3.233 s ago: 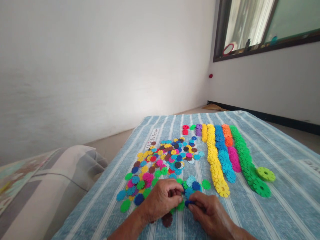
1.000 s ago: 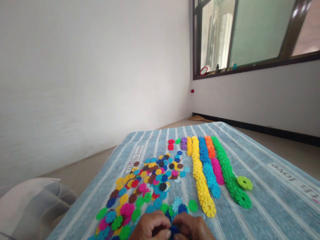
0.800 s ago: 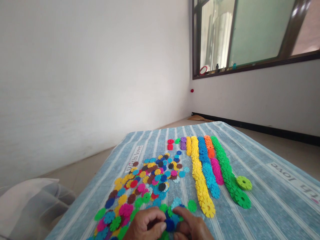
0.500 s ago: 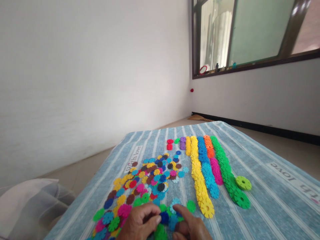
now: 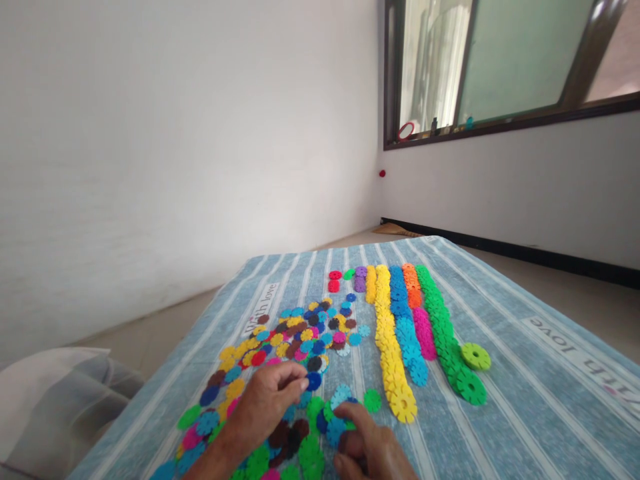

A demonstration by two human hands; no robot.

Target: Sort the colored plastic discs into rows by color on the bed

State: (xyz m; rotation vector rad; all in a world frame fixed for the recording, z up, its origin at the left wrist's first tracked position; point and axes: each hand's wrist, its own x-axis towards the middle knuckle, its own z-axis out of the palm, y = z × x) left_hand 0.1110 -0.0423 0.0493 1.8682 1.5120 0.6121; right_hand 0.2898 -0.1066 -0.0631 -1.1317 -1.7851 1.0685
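Note:
My left hand (image 5: 267,403) is closed in a pinch, with a dark blue flower-shaped disc (image 5: 313,381) at its fingertips. It hovers over a loose heap of mixed-colour plastic discs (image 5: 283,333), and some lie hidden under it. My right hand (image 5: 375,443) is at the front edge of the view, its index finger raised apart from the thumb and the other fingers curled. I see nothing in it, though its palm is hidden. By its fingertips lie a light blue disc (image 5: 336,432) and green discs (image 5: 313,457). A single green disc (image 5: 373,401) lies just beyond.
Overlapping rows of discs run down the striped cloth (image 5: 500,313): yellow (image 5: 385,327), blue (image 5: 410,347), pink (image 5: 425,333), orange (image 5: 411,283) and green (image 5: 440,313). A lime disc (image 5: 475,356) rests beside the green row. Red discs (image 5: 335,285) and purple discs (image 5: 361,279) lie at the back.
My left hand has moved up and away over the heap, carrying the dark blue disc. My right hand has shifted only slightly. The whole view has moved a little.

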